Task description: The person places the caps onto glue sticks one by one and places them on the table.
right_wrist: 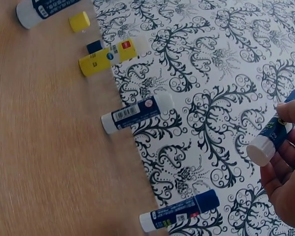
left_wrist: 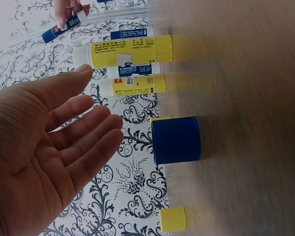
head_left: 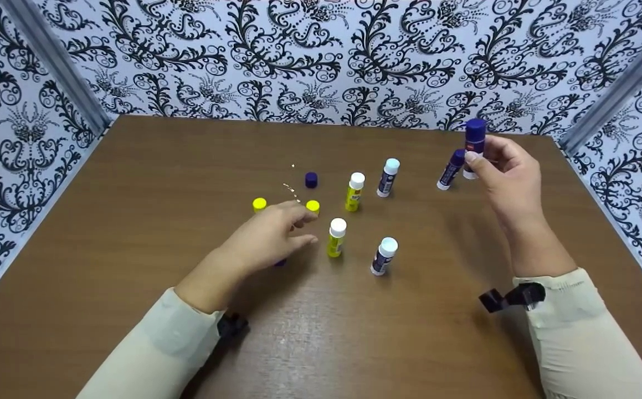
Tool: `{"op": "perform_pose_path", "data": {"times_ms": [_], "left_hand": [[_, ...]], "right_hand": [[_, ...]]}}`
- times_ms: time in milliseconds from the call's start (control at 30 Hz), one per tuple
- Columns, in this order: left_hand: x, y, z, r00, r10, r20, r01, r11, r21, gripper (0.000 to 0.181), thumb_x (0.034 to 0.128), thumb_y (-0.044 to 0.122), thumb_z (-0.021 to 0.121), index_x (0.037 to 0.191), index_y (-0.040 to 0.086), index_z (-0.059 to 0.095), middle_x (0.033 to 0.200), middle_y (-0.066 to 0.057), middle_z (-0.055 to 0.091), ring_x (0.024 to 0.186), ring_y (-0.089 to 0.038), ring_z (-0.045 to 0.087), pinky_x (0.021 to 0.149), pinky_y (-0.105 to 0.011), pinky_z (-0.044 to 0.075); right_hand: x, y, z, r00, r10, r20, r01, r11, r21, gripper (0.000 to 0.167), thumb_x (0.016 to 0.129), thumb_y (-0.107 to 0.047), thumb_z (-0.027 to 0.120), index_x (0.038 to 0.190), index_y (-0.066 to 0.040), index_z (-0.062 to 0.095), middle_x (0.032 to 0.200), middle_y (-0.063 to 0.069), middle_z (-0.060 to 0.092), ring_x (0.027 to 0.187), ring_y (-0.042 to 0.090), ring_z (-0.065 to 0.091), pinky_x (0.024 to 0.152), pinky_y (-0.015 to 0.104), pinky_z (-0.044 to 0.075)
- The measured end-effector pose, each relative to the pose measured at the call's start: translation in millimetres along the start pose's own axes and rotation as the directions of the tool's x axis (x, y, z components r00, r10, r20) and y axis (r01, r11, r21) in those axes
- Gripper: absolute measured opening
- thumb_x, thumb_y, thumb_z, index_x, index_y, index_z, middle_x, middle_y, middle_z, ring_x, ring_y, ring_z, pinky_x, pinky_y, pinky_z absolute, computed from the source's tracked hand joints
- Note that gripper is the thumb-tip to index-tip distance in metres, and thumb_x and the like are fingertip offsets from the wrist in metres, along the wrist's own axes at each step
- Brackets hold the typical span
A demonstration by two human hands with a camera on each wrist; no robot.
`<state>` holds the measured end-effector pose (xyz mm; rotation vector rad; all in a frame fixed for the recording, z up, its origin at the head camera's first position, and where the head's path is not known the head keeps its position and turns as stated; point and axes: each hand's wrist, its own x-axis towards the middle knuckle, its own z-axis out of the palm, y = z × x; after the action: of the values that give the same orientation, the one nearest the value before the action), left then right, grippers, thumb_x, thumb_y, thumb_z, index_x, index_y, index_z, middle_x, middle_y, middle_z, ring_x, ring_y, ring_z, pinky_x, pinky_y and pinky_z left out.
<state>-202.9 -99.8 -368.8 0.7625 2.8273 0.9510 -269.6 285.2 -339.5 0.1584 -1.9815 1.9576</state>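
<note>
- The right hand point(head_left: 513, 180) pinches a blue-capped glue stick point(head_left: 475, 136) between thumb and fingers, cap upward, raised above the desk point(head_left: 365, 332).
- Just beside it, on the side toward the left hand, stands another capped blue stick point(head_left: 451, 172).
- The left hand point(head_left: 262, 235) holds nothing; its fingers are loosely extended, the thumb apart from them.
- Near the left hand's fingertips is a yellow cap point(head_left: 313, 206); a second yellow cap point(head_left: 259, 204) shows past the back of that hand, and a dark blue cap point(head_left: 311, 180) sits farther ahead.
- Under the left hand is another blue cap point(left_wrist: 176, 140), mostly hidden in the head view.
- Between the hands stand two yellow glue sticks point(head_left: 335, 244) with white tops, nearer the left hand, and two pale-topped blue sticks point(head_left: 380, 261).
</note>
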Motion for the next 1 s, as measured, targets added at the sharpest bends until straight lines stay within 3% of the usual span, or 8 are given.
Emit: {"op": "perform_pose_path", "data": {"times_ms": [200,467,700,1000], "left_hand": [[-1.4,0.4,0.1,0.999,-0.023,0.026,0.023,1.000,0.016,0.037,0.0952,0.022,0.077,0.127,0.006,0.069,0.125,-0.011,0.071,0.113,-0.028,0.069,0.099,-0.043,0.059],[-1.0,-0.7,0.6,0.995,-0.066,0.069,0.063,0.997,0.044,0.040,0.0960,0.025,0.076,0.131,0.007,0.067,0.129,-0.010,0.070,0.116,-0.028,0.068,0.102,-0.045,0.057],[-0.9,-2.1,1.5,0.985,-0.111,0.129,0.102,0.992,0.077,0.042,0.0973,0.027,0.074,0.134,0.007,0.065,0.133,-0.009,0.068,0.120,-0.027,0.067,0.105,-0.046,0.056],[-3.4,-0.8,1.0,0.979,-0.128,0.157,0.110,0.987,0.117,0.045,0.0975,0.021,0.073,0.139,0.007,0.062,0.135,-0.010,0.067,0.124,-0.028,0.065,0.108,-0.047,0.053]], "right_hand": [[3.4,6,-3,0.999,-0.004,-0.045,0.003,1.000,-0.015,0.025,0.090,-0.004,0.079,0.115,-0.004,0.073,0.098,0.003,0.073,0.087,0.015,0.067,0.073,0.017,0.059],[10.5,15,-7,0.995,0.021,-0.099,-0.017,0.999,0.038,0.021,0.090,-0.001,0.078,0.110,-0.005,0.073,0.094,0.004,0.071,0.082,0.016,0.067,0.071,0.018,0.059],[17.1,28,-14,0.990,0.048,-0.130,-0.042,0.998,0.043,0.022,0.090,-0.001,0.078,0.111,-0.006,0.072,0.097,0.003,0.072,0.089,0.015,0.066,0.074,0.017,0.058],[23.1,45,-23,0.982,0.089,-0.166,-0.089,0.996,0.006,0.022,0.091,-0.005,0.078,0.112,-0.007,0.071,0.099,0.000,0.070,0.094,0.014,0.064,0.080,0.016,0.056]]}}
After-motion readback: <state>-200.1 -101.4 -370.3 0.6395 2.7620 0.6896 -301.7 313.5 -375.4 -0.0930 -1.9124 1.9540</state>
